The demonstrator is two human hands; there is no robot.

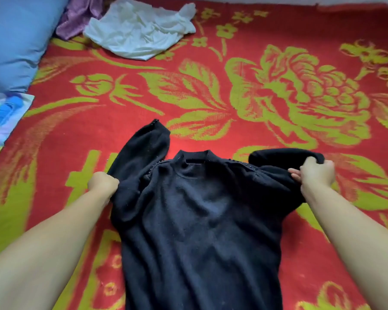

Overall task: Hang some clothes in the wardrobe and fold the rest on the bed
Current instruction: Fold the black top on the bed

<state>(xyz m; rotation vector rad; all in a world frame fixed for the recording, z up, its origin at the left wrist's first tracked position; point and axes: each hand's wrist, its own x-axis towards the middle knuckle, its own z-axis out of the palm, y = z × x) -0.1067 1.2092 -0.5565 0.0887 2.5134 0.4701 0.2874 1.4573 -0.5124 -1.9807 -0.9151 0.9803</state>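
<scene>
A black sweater (195, 220) with small beads along its shoulders lies spread face up on the red and yellow flowered bed cover (255, 90), collar pointing away from me. My left hand (102, 183) grips the sweater at its left shoulder, where the left sleeve bends up and away. My right hand (316, 173) holds the right shoulder and sleeve, with that sleeve folded inward above it. The sweater's hem runs out of view at the bottom.
A crumpled white garment (141, 30) lies at the far side of the bed, with a purple cloth (76, 16) beside it. A blue pillow (14, 41) sits at the far left, above a multicoloured sheet (2, 117).
</scene>
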